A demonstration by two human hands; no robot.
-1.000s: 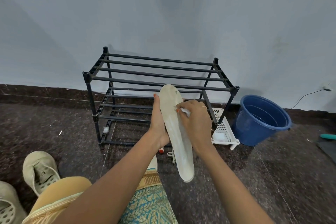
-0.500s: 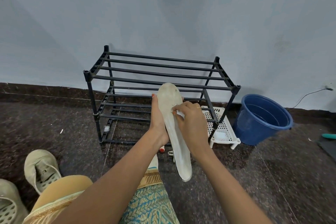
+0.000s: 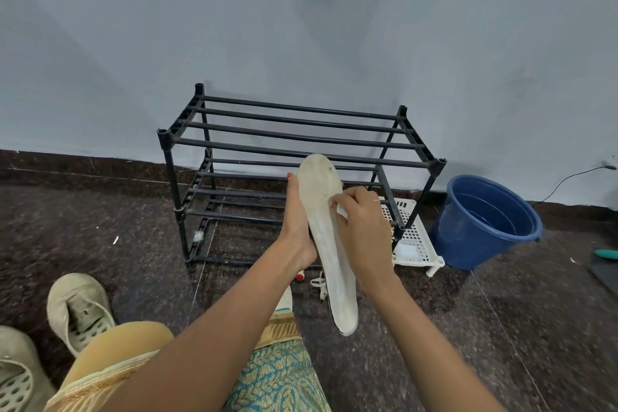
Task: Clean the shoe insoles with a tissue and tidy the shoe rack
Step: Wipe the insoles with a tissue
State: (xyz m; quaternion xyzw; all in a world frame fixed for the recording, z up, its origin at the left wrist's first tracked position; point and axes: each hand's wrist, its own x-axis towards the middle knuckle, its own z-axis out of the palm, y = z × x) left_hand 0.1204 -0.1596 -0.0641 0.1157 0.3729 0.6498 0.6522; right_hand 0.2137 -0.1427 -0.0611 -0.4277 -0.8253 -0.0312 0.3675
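Inspection, head view

- Shoe rack [image 3: 267, 148]: black tube frame, two tiers, standing on the dark speckled floor [image 3: 434, 328] against the pale wall. Nothing visible on its bars.
- Insole [image 3: 329, 254]: off-white, held in the air in front of the shoe rack's right half. Its toe end points up, level with the top tier; its heel end hangs low towards the person's lap.
- Left hand [image 3: 296, 227]: grasps the insole from the left and behind, thumb laid up along its left edge. The other fingers are hidden behind it.
- Right hand [image 3: 364, 231]: fingers curled, pinching a small white tissue [image 3: 341, 211] and pressing it against the insole's upper face. A ring is visible on one finger.
- White perforated tray [image 3: 416, 244]: on the floor, touching the rack's right front leg.
- Blue bucket [image 3: 485, 221]: to the right of the rack, just beyond the tray.
- Two beige shoes [image 3: 78, 308]: on the floor well to the left front of the rack, beside the person's knee
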